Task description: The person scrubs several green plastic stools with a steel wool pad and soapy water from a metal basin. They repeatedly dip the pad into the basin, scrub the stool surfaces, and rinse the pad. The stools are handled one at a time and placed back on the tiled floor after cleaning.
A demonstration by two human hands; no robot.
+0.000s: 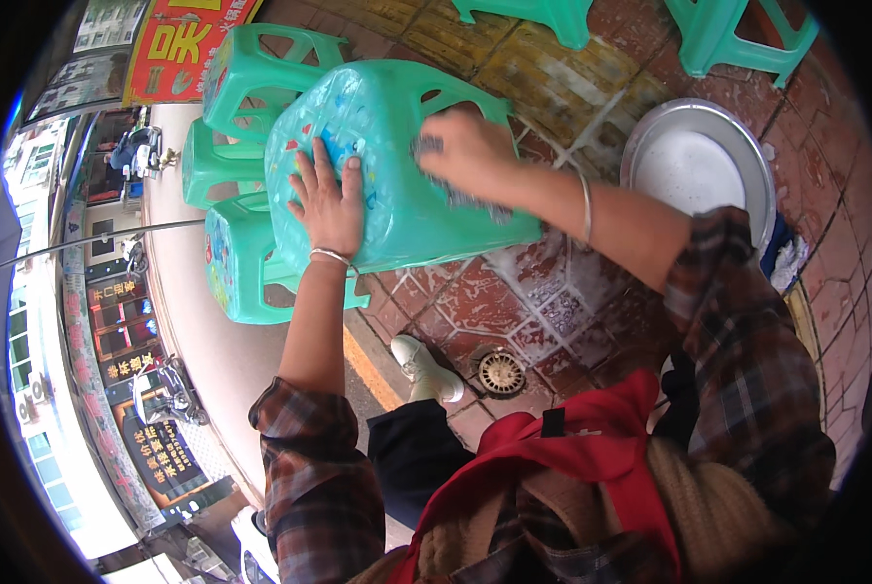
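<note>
A green plastic stool point(399, 219) stands in front of me, its wet seat printed with coloured patterns. My left hand point(331, 197) lies flat on the seat with its fingers spread. At the stool's side, my right hand point(469, 153) is closed around a dark grey cloth point(480, 203), which hangs against the green plastic. The right hand is somewhat blurred. To the right, a round metal basin point(691, 164) holds whitish, sudsy water; my right forearm and sleeve cover part of its rim.
Several green stools point(235, 252) crowd beyond the left side, and more stool legs point(728, 44) show at the top. A drain cover point(502, 372) is set in the wet, sudsy brick pavement point(436, 299) near my shoe point(425, 369). A road point(210, 350) with parked motorbikes point(167, 394) runs along the left.
</note>
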